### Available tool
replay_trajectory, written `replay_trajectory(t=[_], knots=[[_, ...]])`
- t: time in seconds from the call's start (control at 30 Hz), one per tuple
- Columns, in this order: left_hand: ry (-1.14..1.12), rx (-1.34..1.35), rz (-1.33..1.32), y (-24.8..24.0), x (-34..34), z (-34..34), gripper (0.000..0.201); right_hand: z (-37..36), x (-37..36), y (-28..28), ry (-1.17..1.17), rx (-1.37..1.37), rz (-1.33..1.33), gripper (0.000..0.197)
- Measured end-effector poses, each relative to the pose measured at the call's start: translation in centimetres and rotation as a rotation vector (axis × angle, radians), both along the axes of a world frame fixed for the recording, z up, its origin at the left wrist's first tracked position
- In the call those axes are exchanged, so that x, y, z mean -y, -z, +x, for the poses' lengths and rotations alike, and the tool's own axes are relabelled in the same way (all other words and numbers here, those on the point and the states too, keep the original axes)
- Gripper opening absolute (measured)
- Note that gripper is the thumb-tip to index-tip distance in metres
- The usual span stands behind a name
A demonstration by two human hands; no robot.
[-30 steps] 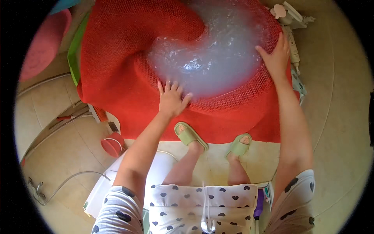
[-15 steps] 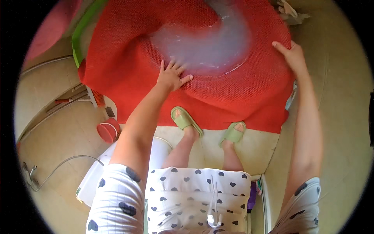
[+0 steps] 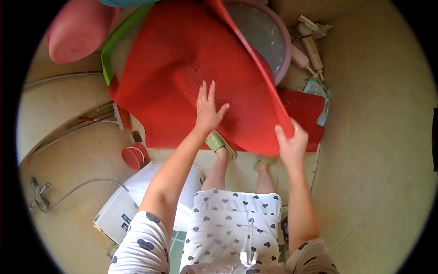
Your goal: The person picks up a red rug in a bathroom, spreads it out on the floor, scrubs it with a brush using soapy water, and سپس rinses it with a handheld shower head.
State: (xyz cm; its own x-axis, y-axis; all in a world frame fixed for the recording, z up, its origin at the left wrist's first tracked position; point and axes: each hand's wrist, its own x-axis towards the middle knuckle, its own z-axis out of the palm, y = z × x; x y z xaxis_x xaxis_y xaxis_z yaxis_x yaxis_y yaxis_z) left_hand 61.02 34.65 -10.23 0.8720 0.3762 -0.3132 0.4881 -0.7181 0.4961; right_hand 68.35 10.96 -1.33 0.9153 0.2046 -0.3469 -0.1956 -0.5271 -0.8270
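A large red textured mat [image 3: 173, 91] spreads across the floor ahead of me, its right side lifted and folded over toward the left. My right hand [image 3: 292, 139] is closed on the raised edge, thumb on one side. Over the middle of the mat lies my left hand [image 3: 209, 109], fingers stretched out and gripping nothing; whether its palm presses on the surface I cannot tell. Beyond the lifted edge a pink basin [image 3: 287, 48] holds cloudy greyish water, partly hidden by the mat. Part of the mat lies flat under the fold at right.
My green slippers [image 3: 221, 142] stand at the mat's near edge. Bottles [image 3: 312, 52] and a packet [image 3: 315, 86] lie by the right wall. At left are a small red bucket [image 3: 133, 158], a white tub [image 3: 148, 180], a wall tap [image 3: 40, 194] and a pink bucket [image 3: 82, 32].
My right hand has pulled the mat's right edge leftward and toward me, uncovering the basin and bottles. The cloudy water that lay on the mat no longer shows there. My left hand shifted slightly right.
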Motion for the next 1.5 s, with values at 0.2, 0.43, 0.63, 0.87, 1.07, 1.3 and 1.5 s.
replay_trajectory(t=[0.2,0.43,0.63,0.87,1.07,1.3,1.5], knots=[[0.090,0.308,0.295,-0.2,-2.3,10.2,0.071,-3.7,3.7,0.3,0.996,-0.278,0.526,0.038],[0.214,-0.120,0.530,9.5,-2.4,14.4,0.094,-0.4,6.2,6.2,0.877,-0.374,0.279,0.040],[0.489,0.137,0.633,20.2,-5.7,14.6,0.096,-0.4,6.4,6.3,0.896,-0.281,0.011,0.041],[0.494,-0.499,0.561,23.3,-3.9,13.6,0.089,0.6,7.4,7.8,0.820,-0.202,-0.100,0.041],[0.545,-0.907,0.436,18.0,-4.4,13.5,0.088,3.0,3.8,3.5,0.572,-0.237,-0.126,0.030],[0.364,-0.775,0.283,5.8,-5.8,2.2,0.085,-2.3,-1.2,-2.5,0.058,0.022,-0.193,0.027],[-0.079,-0.280,-0.844,-10.4,0.5,10.4,0.108,-7.1,0.1,-6.0,-0.521,0.216,-0.220,0.044]])
